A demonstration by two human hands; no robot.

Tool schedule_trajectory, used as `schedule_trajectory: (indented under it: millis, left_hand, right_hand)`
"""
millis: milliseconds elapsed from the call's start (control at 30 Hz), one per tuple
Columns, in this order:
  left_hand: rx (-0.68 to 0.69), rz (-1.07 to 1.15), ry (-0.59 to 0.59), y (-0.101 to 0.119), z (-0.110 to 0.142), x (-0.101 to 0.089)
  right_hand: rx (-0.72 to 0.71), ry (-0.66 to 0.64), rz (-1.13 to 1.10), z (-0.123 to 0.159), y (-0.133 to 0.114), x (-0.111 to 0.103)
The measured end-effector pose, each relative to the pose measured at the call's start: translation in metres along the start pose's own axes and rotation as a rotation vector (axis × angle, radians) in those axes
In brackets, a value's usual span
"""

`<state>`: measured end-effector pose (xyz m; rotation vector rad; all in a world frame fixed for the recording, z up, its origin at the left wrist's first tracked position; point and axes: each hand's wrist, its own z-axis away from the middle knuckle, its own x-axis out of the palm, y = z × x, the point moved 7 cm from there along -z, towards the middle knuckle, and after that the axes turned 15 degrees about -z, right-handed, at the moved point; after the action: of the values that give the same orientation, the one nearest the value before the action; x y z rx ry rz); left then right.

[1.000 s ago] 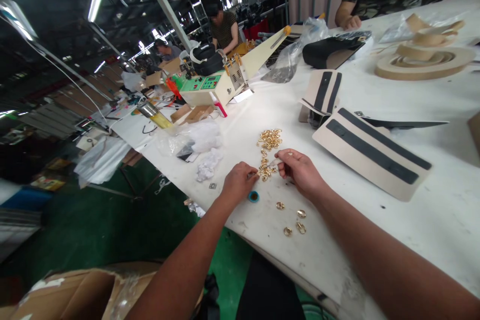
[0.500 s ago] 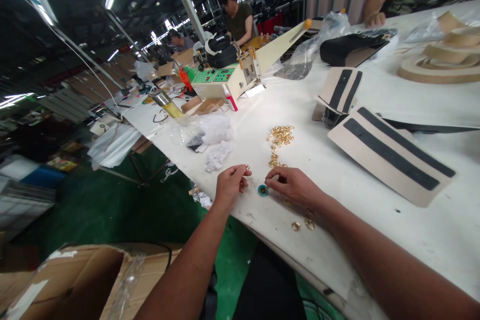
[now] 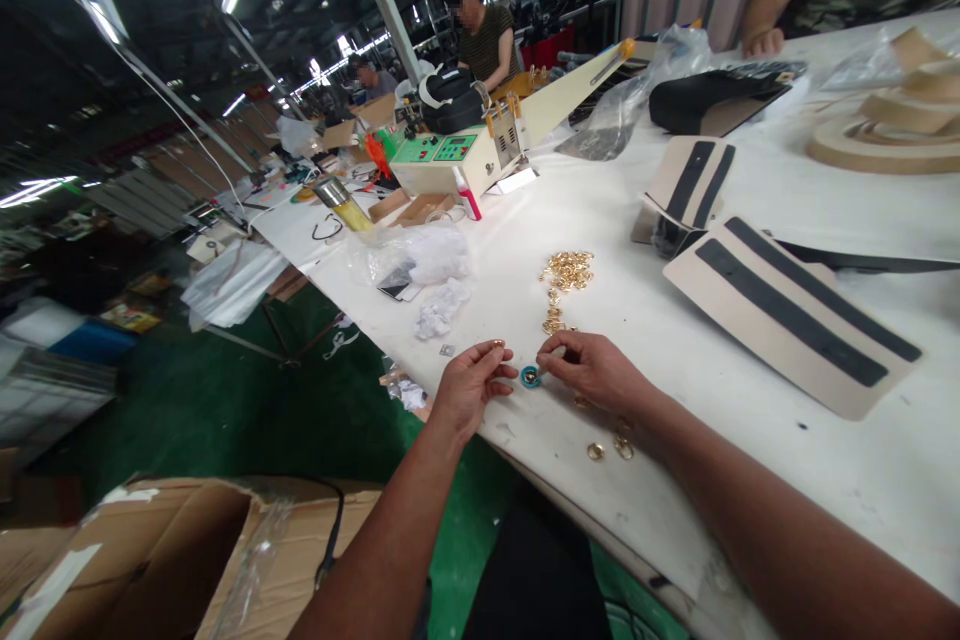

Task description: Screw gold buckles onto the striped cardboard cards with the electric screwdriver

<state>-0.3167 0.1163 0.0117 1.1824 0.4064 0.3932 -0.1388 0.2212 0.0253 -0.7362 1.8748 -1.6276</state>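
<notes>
My left hand [image 3: 471, 388] is at the table's near edge, its thumb and forefinger pinched on a small gold ring [image 3: 498, 344]; the other fingers are loosely curled. Just to its right, a small round blue container [image 3: 530, 377] with something dark and gold inside sits on the tabletop. My right hand [image 3: 592, 367] is beside that container, fingertips pressed together at its right side; what they hold, if anything, is too small to make out. Beyond the right hand lies a pile of gold metal rings [image 3: 568, 270], with a short trail [image 3: 553, 320] of them running toward me.
Loose gold rings [image 3: 595, 452] lie below my right forearm. Pale panels with black strips [image 3: 795, 320] rest on the right. Crumpled plastic [image 3: 442, 308] and a green-panelled machine [image 3: 465, 160] stand farther off. A person's hand [image 3: 763, 42] rests at the far right edge.
My left hand's fingers have spread a little and the ring in its pinch has tilted. My right hand stays close by the blue container. The whole view has shifted slightly.
</notes>
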Motion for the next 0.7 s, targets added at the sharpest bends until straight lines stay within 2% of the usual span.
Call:
schedule_trajectory:
  millis: [267, 567, 700]
  left_hand:
    - [0.080, -0.065, 0.103, 0.0013, -0.0012, -0.0036]
    - [0.108, -0.127, 0.102, 0.0082, 0.0051, -0.0001]
    - [0.104, -0.102, 0.086, 0.0054, 0.0067, 0.0021]
  right_hand:
    - [0.010, 0.021, 0.020, 0.0000, -0.0001, -0.0010]
    - [-0.005, 0.051, -0.069, 0.0004, 0.0014, -0.0039]
    - [0.045, 0.083, -0.144, 0.0001, 0.0057, -0.0059]
